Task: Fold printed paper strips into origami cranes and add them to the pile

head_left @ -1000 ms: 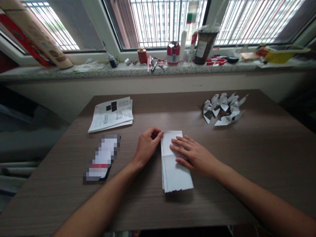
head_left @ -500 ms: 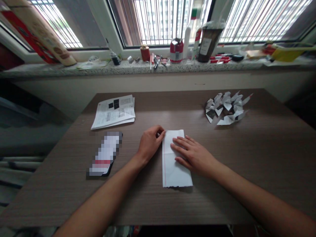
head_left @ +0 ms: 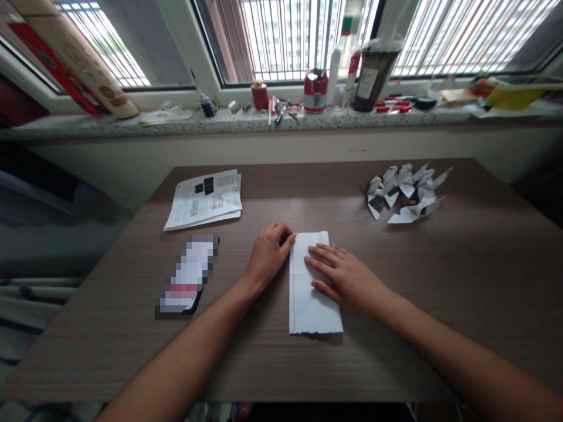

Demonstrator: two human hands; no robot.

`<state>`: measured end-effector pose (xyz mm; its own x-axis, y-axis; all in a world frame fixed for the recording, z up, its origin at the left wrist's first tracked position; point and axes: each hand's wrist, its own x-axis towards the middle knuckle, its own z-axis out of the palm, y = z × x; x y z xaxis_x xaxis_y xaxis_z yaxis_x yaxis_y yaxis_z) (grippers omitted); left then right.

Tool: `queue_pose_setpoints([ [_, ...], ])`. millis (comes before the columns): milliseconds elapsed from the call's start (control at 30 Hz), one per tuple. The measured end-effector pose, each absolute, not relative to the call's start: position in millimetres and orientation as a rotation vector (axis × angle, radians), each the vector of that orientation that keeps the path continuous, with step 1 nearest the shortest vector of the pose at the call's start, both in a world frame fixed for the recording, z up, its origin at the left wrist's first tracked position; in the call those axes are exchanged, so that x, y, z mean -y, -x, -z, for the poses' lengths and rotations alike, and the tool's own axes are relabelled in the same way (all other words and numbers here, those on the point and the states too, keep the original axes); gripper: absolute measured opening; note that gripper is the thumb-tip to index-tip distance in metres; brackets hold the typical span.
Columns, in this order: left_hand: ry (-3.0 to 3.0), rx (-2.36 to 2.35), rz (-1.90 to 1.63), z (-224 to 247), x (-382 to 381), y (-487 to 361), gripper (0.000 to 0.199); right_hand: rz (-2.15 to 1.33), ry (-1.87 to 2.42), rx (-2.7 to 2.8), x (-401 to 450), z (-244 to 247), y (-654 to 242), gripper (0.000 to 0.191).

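A folded sheet of white paper point(head_left: 310, 305) lies lengthwise in front of me on the table, with a thin red line along its left side and a ragged near edge. My left hand point(head_left: 270, 252) is closed at the paper's far left corner, thumb and curled fingers pinching its edge. Flat across the right half of the sheet rests my right hand point(head_left: 336, 269), fingers spread and pressing on the paper. A faint crease crosses the sheet near its middle.
A phone point(head_left: 189, 275) with a blurred screen lies left of my arm, below printed sheets point(head_left: 204, 199). Folded paper pieces point(head_left: 404, 190) form a ring at the back right. The windowsill point(head_left: 246, 122) holds a red can point(head_left: 315, 91), a dark drink cup point(head_left: 373, 76) and bottles.
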<state>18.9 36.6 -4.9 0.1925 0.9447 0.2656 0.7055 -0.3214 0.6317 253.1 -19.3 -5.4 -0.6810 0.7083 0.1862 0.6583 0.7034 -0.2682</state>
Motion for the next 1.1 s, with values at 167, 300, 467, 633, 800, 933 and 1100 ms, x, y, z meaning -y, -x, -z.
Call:
queue_pose_setpoints([
  [167, -2.073, -1.53, -0.913, 6.1, -37.7, -17.7, 0.012, -0.326, 1.056, 2.566, 14.8, -2.2, -254.6, 0.042],
  [300, -2.073, -1.53, -0.896, 4.6, -37.5, -17.7, 0.013, -0.286, 1.061, 2.509, 5.7, -8.7, -253.4, 0.034],
  [467, -2.039, -1.533, -0.863, 2.4, -37.9, -17.4, 0.014, -0.247, 1.064, 2.534, -12.6, -7.6, -245.9, 0.034],
  [633, -2.073, -1.546, -0.861, 5.0, -39.4, -16.7, 0.013, -0.233, 1.043, 2.606, -23.5, 2.5, -239.8, 0.041],
  [800, -2.091, -1.56, -0.853, 6.8, -40.1, -16.7, 0.011, -0.231, 1.051, 2.623, -23.5, 6.6, -238.6, 0.04],
  [933, -2.078, -1.553, -0.872, 7.0, -40.3, -16.6, 0.003, -0.212, 1.061, 2.645, -22.9, 5.8, -238.7, 0.041],
  [1100, -2.129, -1.579, -0.898, 6.8, -38.7, -14.0, 0.006, -0.226, 1.064, 2.625, -22.9, 6.2, -238.1, 0.04],
])
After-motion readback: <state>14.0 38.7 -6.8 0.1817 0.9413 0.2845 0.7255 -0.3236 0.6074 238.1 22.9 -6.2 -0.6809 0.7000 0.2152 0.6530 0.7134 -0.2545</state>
